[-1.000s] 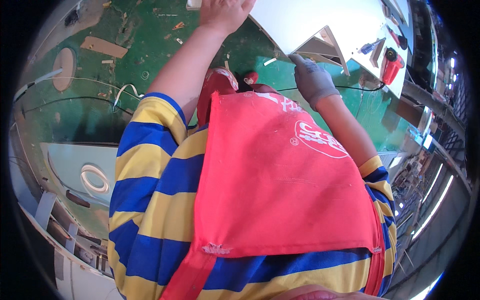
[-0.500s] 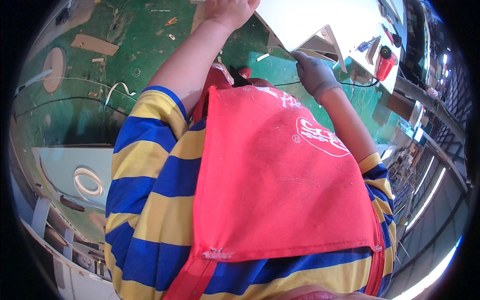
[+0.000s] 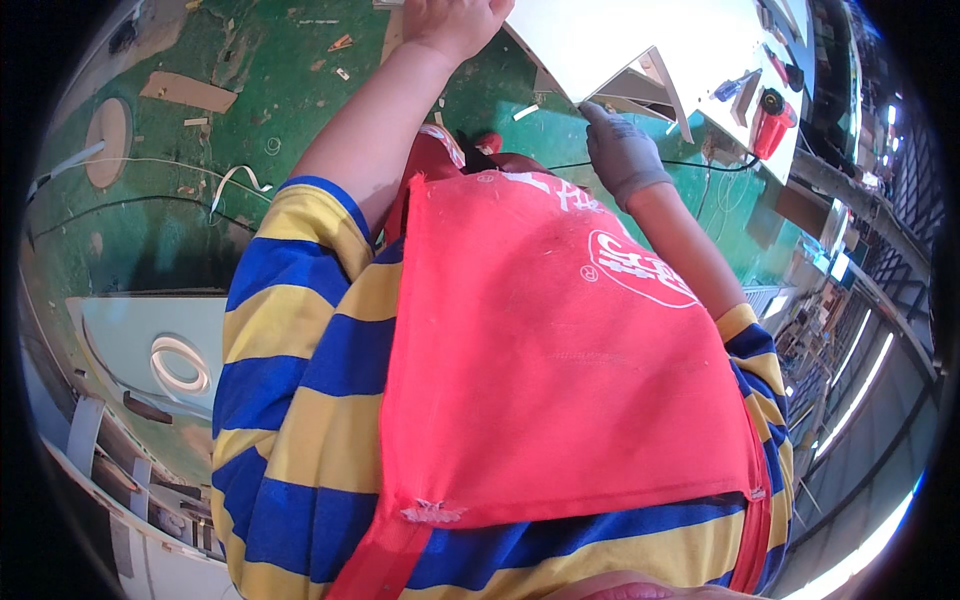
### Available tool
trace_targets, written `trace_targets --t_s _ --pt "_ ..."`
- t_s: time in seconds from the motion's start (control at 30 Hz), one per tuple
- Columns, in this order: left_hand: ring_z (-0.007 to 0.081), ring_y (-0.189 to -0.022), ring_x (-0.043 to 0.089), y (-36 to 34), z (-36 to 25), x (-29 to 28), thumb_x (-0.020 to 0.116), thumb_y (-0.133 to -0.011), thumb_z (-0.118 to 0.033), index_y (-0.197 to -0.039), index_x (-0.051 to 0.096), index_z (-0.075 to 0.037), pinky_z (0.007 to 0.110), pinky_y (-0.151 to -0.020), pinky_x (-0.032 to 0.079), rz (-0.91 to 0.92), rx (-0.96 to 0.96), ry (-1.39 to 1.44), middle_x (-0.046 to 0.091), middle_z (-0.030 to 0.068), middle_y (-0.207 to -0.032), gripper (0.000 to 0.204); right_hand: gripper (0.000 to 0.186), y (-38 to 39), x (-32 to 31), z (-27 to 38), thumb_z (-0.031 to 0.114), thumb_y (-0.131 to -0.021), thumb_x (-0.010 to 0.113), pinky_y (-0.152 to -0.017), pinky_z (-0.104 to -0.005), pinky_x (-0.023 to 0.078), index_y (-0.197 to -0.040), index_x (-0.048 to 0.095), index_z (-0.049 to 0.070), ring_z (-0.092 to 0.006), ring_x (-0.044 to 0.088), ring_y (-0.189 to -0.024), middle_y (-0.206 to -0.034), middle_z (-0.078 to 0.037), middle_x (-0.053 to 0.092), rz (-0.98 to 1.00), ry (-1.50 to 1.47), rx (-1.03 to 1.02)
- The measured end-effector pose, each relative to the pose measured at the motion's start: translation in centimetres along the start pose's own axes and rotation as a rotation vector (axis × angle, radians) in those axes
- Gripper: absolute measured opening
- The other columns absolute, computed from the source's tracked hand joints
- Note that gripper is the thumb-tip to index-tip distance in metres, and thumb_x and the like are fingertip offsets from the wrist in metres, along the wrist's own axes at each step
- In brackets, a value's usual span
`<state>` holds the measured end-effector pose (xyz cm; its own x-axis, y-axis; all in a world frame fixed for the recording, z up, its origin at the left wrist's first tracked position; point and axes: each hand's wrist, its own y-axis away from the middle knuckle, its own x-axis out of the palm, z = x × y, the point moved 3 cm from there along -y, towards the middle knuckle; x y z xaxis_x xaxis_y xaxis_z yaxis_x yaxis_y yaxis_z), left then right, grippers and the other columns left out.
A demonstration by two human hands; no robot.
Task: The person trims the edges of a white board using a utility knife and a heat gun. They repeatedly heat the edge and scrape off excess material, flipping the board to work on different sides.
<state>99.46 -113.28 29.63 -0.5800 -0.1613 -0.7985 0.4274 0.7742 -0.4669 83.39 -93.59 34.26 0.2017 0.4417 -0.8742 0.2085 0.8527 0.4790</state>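
Observation:
A large white board (image 3: 575,45) lies in front of me, one corner pointing toward me. My bare left hand (image 3: 455,25) is at its left edge, fingers curled against it; the frame's top edge cuts off part of the hand. My right hand (image 3: 625,155), in a grey glove, has its fingers bent together at the near corner of the board, gripping the edge there. Its thumb is hidden. A thin pale strip (image 3: 668,90) stands off the board's right side, leaving a triangular gap beside the gloved hand.
On the right part of the work surface are a red heat gun (image 3: 772,125) with a black cord (image 3: 715,167) and a blue-handled tool (image 3: 735,86). Scraps and a brown offcut (image 3: 188,91) litter the green floor (image 3: 290,110). At left leans a panel with a white ring (image 3: 180,364).
My right hand has shifted slightly left along with its forearm, its fingertips now at the board's corner. My left hand has barely moved.

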Motion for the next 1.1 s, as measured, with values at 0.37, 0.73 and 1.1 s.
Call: trace_targets --t_s 0.37,0.73,1.1 --pt "0.035 -0.147 0.023 -0.4 -0.7 0.7 0.059 -0.091 -0.035 -0.143 0.045 -0.005 0.053 -0.119 0.019 -0.001 0.016 -0.01 0.033 0.0183 -0.155 0.062 0.029 1.4 5.7 -5.6 0.018 -0.095 0.057 -0.078 -0.0447 0.054 -0.123 0.06 0.012 -0.0384 0.067 -0.089 -0.098 -0.021 0.068 0.091 -0.322 0.009" --pt "0.0344 -0.15 0.018 -3.5 -4.6 1.4 0.054 -0.095 -0.036 -0.148 0.037 -0.004 0.057 -0.119 0.006 0.419 0.064 -0.175 0.027 0.0209 -0.158 0.064 0.028 10.5 12.6 -18.0 0.019 -0.101 0.055 -0.058 -0.0299 0.05 -0.121 0.051 0.001 -0.0186 0.059 -0.068 -0.085 -0.01 0.06 -0.622 -2.31 0.716" --pt "0.0313 -0.127 0.047 -4.7 -29.6 13.2 0.076 -0.08 -0.031 -0.117 0.06 -0.008 0.042 -0.108 0.038 0.675 1.204 0.262 0.053 0.0111 -0.129 0.046 0.035 10.3 13.9 -18.6 0.02 -0.1 0.054 -0.062 -0.0292 0.053 -0.128 0.048 0.0 -0.0162 0.06 -0.073 -0.09 -0.01 0.061 -0.526 -2.604 0.619"
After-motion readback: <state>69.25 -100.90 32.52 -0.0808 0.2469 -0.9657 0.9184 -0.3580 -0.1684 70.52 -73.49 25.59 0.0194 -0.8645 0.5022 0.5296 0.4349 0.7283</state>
